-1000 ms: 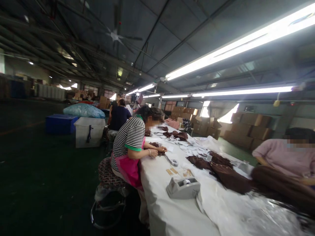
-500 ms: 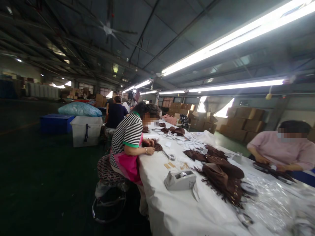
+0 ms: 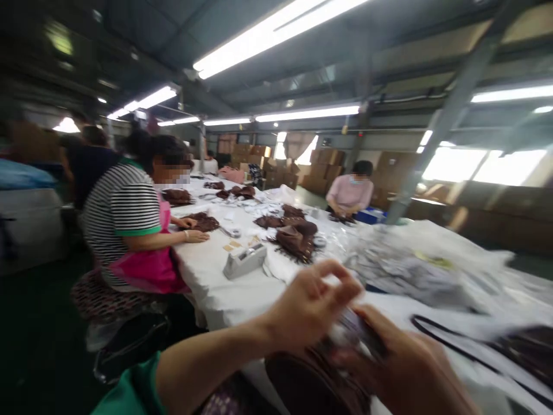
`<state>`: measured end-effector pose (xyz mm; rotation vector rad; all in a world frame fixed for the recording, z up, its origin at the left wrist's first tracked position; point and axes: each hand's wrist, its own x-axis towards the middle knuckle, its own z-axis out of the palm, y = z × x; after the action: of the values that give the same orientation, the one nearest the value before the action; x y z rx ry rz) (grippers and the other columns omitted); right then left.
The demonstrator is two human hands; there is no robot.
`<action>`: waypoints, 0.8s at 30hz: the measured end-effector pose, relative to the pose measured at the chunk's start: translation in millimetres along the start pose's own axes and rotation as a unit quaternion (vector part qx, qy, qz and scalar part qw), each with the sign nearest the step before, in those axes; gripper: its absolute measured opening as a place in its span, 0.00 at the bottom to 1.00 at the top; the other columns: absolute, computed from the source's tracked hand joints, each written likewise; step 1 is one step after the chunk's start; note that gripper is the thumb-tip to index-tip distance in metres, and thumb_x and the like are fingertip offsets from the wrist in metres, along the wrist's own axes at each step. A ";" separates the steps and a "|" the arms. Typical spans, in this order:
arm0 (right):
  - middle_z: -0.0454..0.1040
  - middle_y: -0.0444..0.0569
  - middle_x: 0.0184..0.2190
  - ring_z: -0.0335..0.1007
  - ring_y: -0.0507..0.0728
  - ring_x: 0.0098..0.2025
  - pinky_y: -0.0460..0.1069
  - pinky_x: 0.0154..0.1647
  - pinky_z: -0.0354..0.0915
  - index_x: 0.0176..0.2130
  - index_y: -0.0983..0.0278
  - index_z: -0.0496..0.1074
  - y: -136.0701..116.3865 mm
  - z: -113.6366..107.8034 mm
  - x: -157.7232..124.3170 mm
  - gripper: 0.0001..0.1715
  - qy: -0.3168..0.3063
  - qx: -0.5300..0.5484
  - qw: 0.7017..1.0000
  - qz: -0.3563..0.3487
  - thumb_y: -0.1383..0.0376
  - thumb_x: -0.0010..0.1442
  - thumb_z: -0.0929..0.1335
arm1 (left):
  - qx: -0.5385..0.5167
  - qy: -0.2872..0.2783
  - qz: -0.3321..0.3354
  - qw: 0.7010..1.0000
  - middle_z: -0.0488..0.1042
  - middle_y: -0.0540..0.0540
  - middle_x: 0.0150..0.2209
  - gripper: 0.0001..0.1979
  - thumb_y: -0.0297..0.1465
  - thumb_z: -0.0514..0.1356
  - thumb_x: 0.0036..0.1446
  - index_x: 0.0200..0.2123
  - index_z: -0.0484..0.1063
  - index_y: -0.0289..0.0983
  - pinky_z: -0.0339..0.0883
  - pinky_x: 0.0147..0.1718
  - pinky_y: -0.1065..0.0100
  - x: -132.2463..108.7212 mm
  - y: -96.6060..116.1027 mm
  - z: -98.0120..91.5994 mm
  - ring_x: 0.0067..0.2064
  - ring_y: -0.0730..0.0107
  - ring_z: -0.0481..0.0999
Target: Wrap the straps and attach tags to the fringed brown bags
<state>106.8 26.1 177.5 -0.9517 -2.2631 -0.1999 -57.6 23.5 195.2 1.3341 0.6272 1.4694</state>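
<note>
Just below left hand (image 3: pixel 313 305), brown bag (image 3: pixel 313 383), right hand (image 3: pixel 400 369) against it.

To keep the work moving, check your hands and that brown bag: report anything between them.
Nothing visible stands between them: the left hand and right hand are at the brown bag, though blur hides exact contact.

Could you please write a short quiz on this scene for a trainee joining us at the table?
1. True or false: the co-worker in the striped shirt wears a pink apron.
2. What is the grey device standing on the white-covered table?
3. What is between the left hand and right hand? A: a dark brown item; B: a cardboard box; C: a roll of tape.

Key: 1 true; 2 tape dispenser; 3 A.
</note>
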 end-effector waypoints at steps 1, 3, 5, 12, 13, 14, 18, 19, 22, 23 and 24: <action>0.70 0.43 0.17 0.63 0.52 0.17 0.45 0.18 0.56 0.32 0.60 0.68 -3.7 -4.6 1.3 0.24 -0.044 0.049 0.998 0.023 0.42 0.54 0.65 | -0.071 0.060 0.009 0.996 0.59 0.58 0.17 0.20 0.47 0.64 0.48 0.27 0.65 0.37 0.48 0.15 0.79 2.7 0.0 5.1 0.16 0.84 0.53; 0.67 0.42 0.18 0.60 0.50 0.19 0.44 0.18 0.55 0.29 0.61 0.65 -8.7 -4.6 6.3 0.23 -0.059 0.155 0.983 0.083 0.45 0.58 0.63 | -0.195 0.138 0.000 0.971 0.54 0.60 0.15 0.21 0.48 0.64 0.48 0.25 0.61 0.38 0.45 0.12 0.80 5.6 -4.3 14.4 0.14 0.85 0.49; 0.63 0.40 0.17 0.56 0.49 0.19 0.43 0.19 0.52 0.26 0.62 0.63 -7.2 2.6 7.7 0.24 -0.048 0.218 0.966 0.134 0.47 0.61 0.61 | -0.263 0.169 -0.028 0.949 0.52 0.62 0.14 0.22 0.48 0.64 0.48 0.26 0.59 0.38 0.44 0.11 0.80 4.6 -14.7 19.4 0.12 0.84 0.47; 0.69 0.42 0.27 0.62 0.51 0.24 0.44 0.22 0.58 0.45 0.63 0.65 17.4 15.7 -16.8 0.27 -0.034 0.356 0.924 0.138 0.47 0.55 0.67 | -0.300 0.233 -0.176 0.908 0.50 0.62 0.09 0.20 0.48 0.63 0.50 0.28 0.59 0.40 0.48 0.12 0.79 8.3 -50.2 12.4 0.11 0.81 0.48; 0.70 0.42 0.29 0.64 0.51 0.25 0.44 0.24 0.60 0.48 0.62 0.63 16.8 17.0 -20.4 0.30 -0.001 0.341 0.931 0.133 0.50 0.52 0.71 | -0.314 0.244 -0.184 0.899 0.49 0.62 0.08 0.20 0.48 0.61 0.52 0.28 0.59 0.40 0.49 0.12 0.78 10.4 -51.5 11.7 0.11 0.80 0.47; 0.71 0.43 0.30 0.66 0.52 0.26 0.45 0.25 0.62 0.47 0.60 0.63 15.2 19.3 -23.7 0.29 0.044 0.306 0.943 0.122 0.54 0.50 0.73 | -0.324 0.256 -0.189 0.891 0.48 0.62 0.08 0.19 0.48 0.60 0.53 0.27 0.58 0.40 0.50 0.12 0.78 12.2 -52.3 11.5 0.11 0.80 0.47; 0.70 0.48 0.38 0.70 0.54 0.37 0.47 0.37 0.66 0.36 0.60 0.68 7.6 34.9 -34.8 0.03 0.200 0.142 0.968 0.045 0.67 0.59 0.68 | -0.321 0.283 -0.155 0.891 0.50 0.61 0.09 0.20 0.48 0.62 0.51 0.28 0.59 0.40 0.50 0.13 0.78 13.4 -54.2 16.2 0.12 0.80 0.48; 0.70 0.49 0.40 0.70 0.55 0.40 0.48 0.38 0.66 0.37 0.61 0.69 6.6 38.7 -36.4 0.03 0.214 0.124 0.968 0.040 0.68 0.60 0.67 | -0.311 0.281 -0.136 0.898 0.51 0.61 0.10 0.21 0.48 0.63 0.49 0.29 0.59 0.40 0.48 0.12 0.78 12.5 -54.4 18.3 0.13 0.81 0.49; 0.69 0.53 0.43 0.70 0.57 0.43 0.50 0.41 0.67 0.41 0.62 0.70 4.9 45.4 -37.5 0.06 0.231 0.091 0.967 0.054 0.68 0.61 0.65 | -0.275 0.279 -0.083 0.916 0.56 0.60 0.15 0.23 0.48 0.66 0.46 0.30 0.61 0.39 0.48 0.12 0.80 8.4 -54.4 23.8 0.15 0.82 0.52; 0.69 0.54 0.44 0.69 0.58 0.45 0.51 0.42 0.68 0.42 0.62 0.70 4.3 45.8 -36.8 0.08 0.231 0.074 0.969 0.056 0.68 0.61 0.65 | -0.262 0.280 -0.071 0.921 0.57 0.60 0.16 0.22 0.48 0.66 0.46 0.30 0.61 0.38 0.50 0.13 0.80 7.0 -54.7 25.0 0.16 0.83 0.54; 0.69 0.55 0.45 0.69 0.59 0.46 0.52 0.43 0.68 0.42 0.62 0.70 3.7 45.4 -35.7 0.08 0.229 0.052 0.971 0.053 0.68 0.61 0.65 | -0.249 0.278 -0.061 0.926 0.58 0.59 0.18 0.22 0.47 0.66 0.46 0.30 0.62 0.38 0.51 0.14 0.80 5.5 -55.4 25.8 0.16 0.83 0.55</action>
<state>104.0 25.1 119.6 -0.8652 -1.7780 -0.2267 -14.5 41.8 155.4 0.4710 0.6179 1.7631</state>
